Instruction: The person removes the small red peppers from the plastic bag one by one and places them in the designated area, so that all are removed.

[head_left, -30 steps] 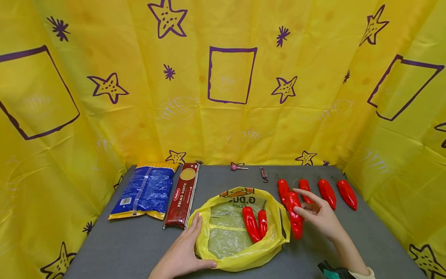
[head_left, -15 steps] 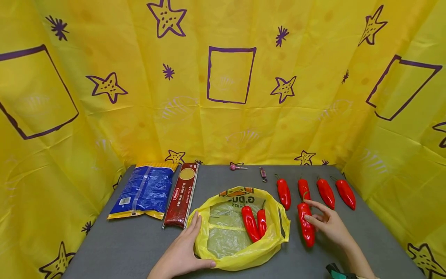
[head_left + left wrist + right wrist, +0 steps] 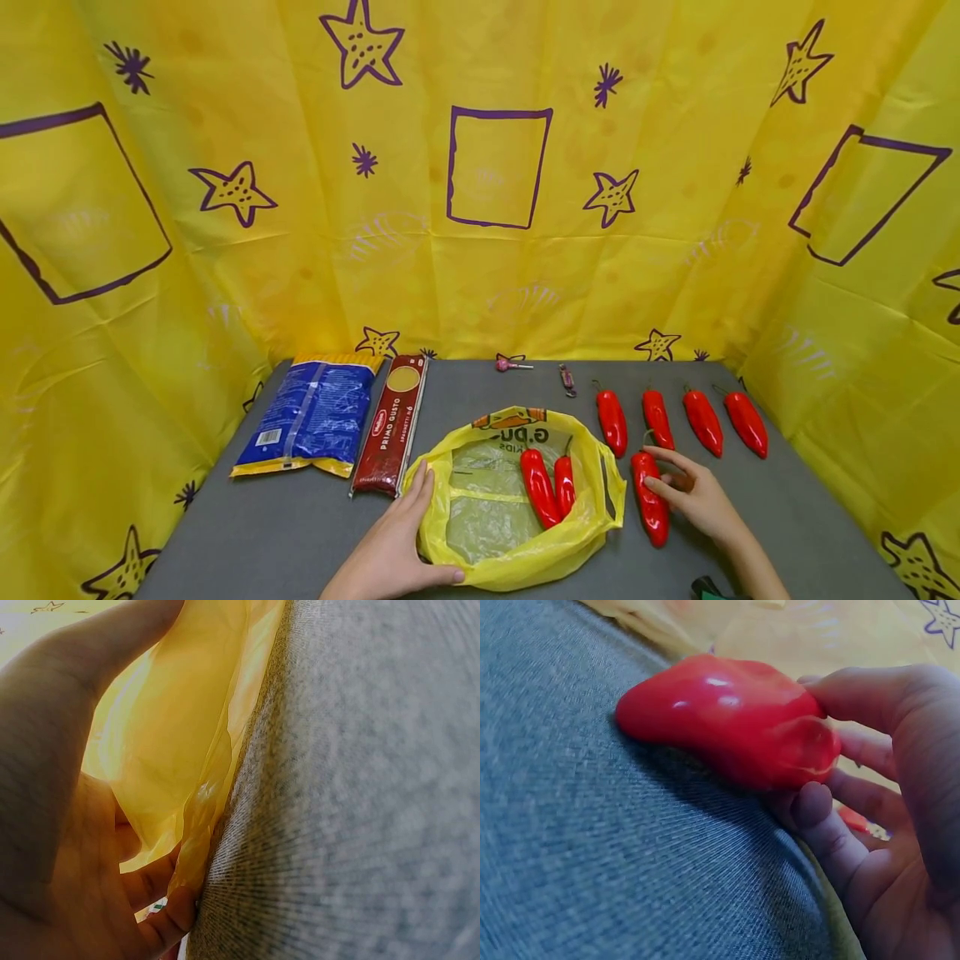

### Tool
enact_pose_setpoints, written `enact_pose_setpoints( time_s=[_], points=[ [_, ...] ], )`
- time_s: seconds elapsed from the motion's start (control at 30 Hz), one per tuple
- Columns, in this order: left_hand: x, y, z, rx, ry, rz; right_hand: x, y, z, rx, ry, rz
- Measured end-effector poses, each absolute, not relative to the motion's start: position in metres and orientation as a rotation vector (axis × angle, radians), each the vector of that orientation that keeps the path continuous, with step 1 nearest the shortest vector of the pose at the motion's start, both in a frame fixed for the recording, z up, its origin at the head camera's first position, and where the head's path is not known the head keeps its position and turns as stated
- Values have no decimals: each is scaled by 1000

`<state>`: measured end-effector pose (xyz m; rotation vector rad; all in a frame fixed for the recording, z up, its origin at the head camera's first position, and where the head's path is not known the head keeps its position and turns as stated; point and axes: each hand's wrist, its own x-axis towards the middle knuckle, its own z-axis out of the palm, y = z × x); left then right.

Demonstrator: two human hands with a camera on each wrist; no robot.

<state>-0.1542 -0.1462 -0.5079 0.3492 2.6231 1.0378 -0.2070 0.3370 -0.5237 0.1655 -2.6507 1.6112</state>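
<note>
A yellow plastic bag [image 3: 491, 517] lies open on the grey table [image 3: 300, 533], with two red peppers [image 3: 540, 487] inside it. My left hand [image 3: 408, 537] grips the bag's left rim; in the left wrist view the bag's plastic [image 3: 180, 735] is folded into my left hand [image 3: 60, 787]. Just right of the bag a third red pepper [image 3: 648, 500] lies on the table. My right hand [image 3: 690, 492] holds it from the right. In the right wrist view my right hand [image 3: 885, 825] has its thumb on top of this pepper [image 3: 727, 720] and fingers curled beneath.
Several more red peppers [image 3: 703, 421] lie in a row at the back right. A blue packet [image 3: 311, 412] and a spaghetti pack [image 3: 392, 425] lie at the left. A lollipop [image 3: 510, 364] and a wrapped sweet [image 3: 567, 379] sit by the yellow curtain [image 3: 495, 275].
My right hand moved the pepper away from the bag's right rim, out to the right, then slightly back, and it now lies on the table. My left hand stayed on the bag.
</note>
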Motion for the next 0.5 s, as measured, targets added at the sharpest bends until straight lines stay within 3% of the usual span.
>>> enact_pose_setpoints(
  time_s=[0.5],
  points=[
    [-157, -145, -508, 302, 2598, 1028, -207, 331, -532, 113, -2642, 1391]
  ],
)
